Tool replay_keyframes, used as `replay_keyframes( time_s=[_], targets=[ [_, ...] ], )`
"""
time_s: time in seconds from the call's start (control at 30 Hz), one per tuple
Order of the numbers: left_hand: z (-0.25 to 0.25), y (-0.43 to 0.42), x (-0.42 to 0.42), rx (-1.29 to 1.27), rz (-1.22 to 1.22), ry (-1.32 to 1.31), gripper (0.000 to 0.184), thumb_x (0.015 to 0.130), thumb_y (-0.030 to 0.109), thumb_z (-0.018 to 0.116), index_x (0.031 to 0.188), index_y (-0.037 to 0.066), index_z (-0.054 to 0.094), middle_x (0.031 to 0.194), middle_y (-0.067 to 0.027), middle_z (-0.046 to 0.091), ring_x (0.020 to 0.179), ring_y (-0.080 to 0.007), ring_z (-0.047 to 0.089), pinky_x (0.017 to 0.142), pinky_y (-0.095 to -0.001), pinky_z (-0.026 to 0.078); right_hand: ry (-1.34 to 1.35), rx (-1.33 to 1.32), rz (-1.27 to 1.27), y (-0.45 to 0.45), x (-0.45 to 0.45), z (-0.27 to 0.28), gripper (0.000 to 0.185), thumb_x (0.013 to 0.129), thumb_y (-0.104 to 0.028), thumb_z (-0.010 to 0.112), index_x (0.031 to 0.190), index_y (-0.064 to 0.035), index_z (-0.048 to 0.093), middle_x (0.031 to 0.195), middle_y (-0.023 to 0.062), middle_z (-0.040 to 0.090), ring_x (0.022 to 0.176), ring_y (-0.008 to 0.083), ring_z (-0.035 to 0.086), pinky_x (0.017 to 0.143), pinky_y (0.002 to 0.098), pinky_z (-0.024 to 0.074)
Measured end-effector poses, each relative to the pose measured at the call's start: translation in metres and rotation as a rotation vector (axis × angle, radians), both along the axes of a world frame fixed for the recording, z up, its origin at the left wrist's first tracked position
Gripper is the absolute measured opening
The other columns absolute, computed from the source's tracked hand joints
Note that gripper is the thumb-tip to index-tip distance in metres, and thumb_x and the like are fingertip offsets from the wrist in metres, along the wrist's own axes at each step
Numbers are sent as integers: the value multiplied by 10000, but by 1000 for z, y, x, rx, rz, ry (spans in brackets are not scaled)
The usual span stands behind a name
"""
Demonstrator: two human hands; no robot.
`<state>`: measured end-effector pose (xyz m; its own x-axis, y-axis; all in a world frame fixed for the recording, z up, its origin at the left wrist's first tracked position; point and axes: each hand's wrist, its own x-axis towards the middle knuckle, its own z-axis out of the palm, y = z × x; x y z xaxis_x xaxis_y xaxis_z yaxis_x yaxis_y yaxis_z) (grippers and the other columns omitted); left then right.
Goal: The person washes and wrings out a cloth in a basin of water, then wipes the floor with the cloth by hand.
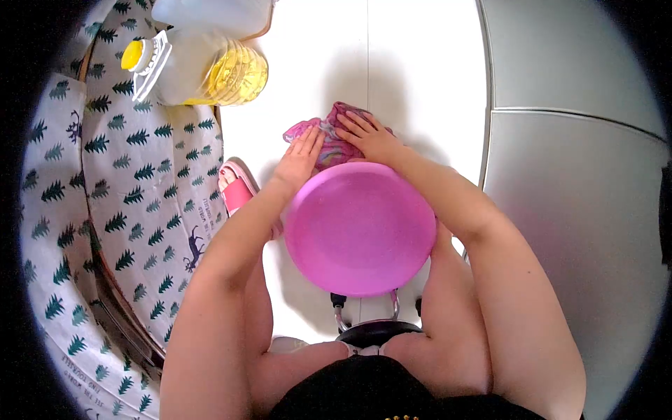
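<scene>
A crumpled pink patterned cloth (337, 143) lies on the white tiled floor beyond the basin. My left hand (302, 157) rests on its left side, fingers stretched out. On the right part of the cloth, my right hand (369, 137) presses down with its fingers spread. A round pink basin (360, 227) sits between my forearms and knees, nearer to me than the cloth. Its rim comes close to both wrists, and what is under it is hidden.
An oil bottle (203, 70) with a yellow cap stands at the upper left, with another clear container (213, 15) behind it. A tree-patterned fabric cover (133, 175) lines the left. Grey cabinet panels (567, 210) border the right. A pink slipper (239, 187) is on my left foot.
</scene>
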<state>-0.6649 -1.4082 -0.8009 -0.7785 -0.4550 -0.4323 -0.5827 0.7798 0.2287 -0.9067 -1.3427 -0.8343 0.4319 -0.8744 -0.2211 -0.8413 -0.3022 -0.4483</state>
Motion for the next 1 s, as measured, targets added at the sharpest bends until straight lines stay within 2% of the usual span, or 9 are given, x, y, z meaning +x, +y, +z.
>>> replay_keyframes(
  time_s=[0.2, 0.4, 0.53, 0.6, 0.63, 0.73, 0.83, 0.93, 1.0],
  targets=[
    [2, 31, 11, -14, -10, 51, 701, 905, 193, 511, 1524, 1, 243, 1575, -197, 241, 1474, -321, 226, 1206, -404, 237, 31, -17, -35, 27, 6, 3, 723, 846, -452, 655, 1485, -230, 401, 1625, 52, 227, 1502, 261, 183, 1213, 495, 155],
    [10, 46, 9, 61, -50, 133, 546, 916, 200, 557, 1404, 9, 406, 1440, -222, 376, 1360, -365, 373, 1156, -419, 328, 33, 78, -20, 45, 5, 22, 605, 820, -351, 728, 1370, -228, 508, 1540, 40, 348, 1426, 248, 312, 1142, 507, 306],
    [19, 32, -7, 296, 25, 206, 436, 867, 142, 635, 1266, 31, 499, 1338, -211, 450, 1196, -379, 519, 1043, -440, 445, -100, 121, -32, 49, -2, 15, 523, 794, -318, 753, 1256, -149, 576, 1379, 91, 493, 1292, 286, 451, 1036, 468, 416],
    [28, 32, -16, 295, 208, 150, 429, 849, 109, 655, 1244, 36, 503, 1268, -196, 502, 1092, -384, 574, 992, -449, 471, -267, 250, -105, 45, -2, 11, 489, 775, -307, 772, 1185, -105, 600, 1266, 125, 569, 1200, 322, 524, 967, 446, 458],
    [30, 30, -21, 293, 298, 124, 427, 840, 92, 665, 1232, 39, 505, 1233, -189, 528, 1040, -387, 601, 966, -454, 485, -348, 357, -180, 42, -3, 13, 489, 765, -339, 797, 1114, -60, 598, 1100, 148, 629, 1042, 327, 591, 887, 415, 470],
    [28, 17, -28, 315, 212, 159, 342, 862, 130, 638, 1175, 20, 552, 1066, -188, 613, 971, -398, 621, 905, -449, 494, -559, 578, -373, 31, -16, 29, 484, 769, -397, 803, 1059, -68, 599, 1021, 128, 641, 968, 276, 598, 845, 387, 465],
    [47, -4, -52, 423, 275, 30, 234, 908, 172, 589, 1059, -6, 603, 891, -154, 649, 925, -337, 644, 850, -424, 493, -697, 704, -498, 9, -41, 57, 370, 821, -377, 771, 986, -85, 614, 959, 48, 637, 924, 167, 577, 827, 326, 460],
    [16, -47, -69, 778, 666, 410, 276, 949, 248, 554, 950, -18, 630, 815, -113, 647, 868, -244, 648, 794, -388, 493, -863, 853, -696, -27, -84, 81, 223, 885, -288, 713, 984, -105, 633, 902, 2, 628, 871, 105, 567, 811, 287, 462],
    [11, -64, -83, 874, 851, 423, 286, 967, 238, 558, 1118, -5, 572, 917, -101, 635, 832, -205, 628, 799, -351, 504, -745, 660, -745, -41, -98, 80, 161, 920, -198, 667, 1020, -76, 635, 871, 5, 625, 831, 105, 571, 799, 279, 472]
  ],
)
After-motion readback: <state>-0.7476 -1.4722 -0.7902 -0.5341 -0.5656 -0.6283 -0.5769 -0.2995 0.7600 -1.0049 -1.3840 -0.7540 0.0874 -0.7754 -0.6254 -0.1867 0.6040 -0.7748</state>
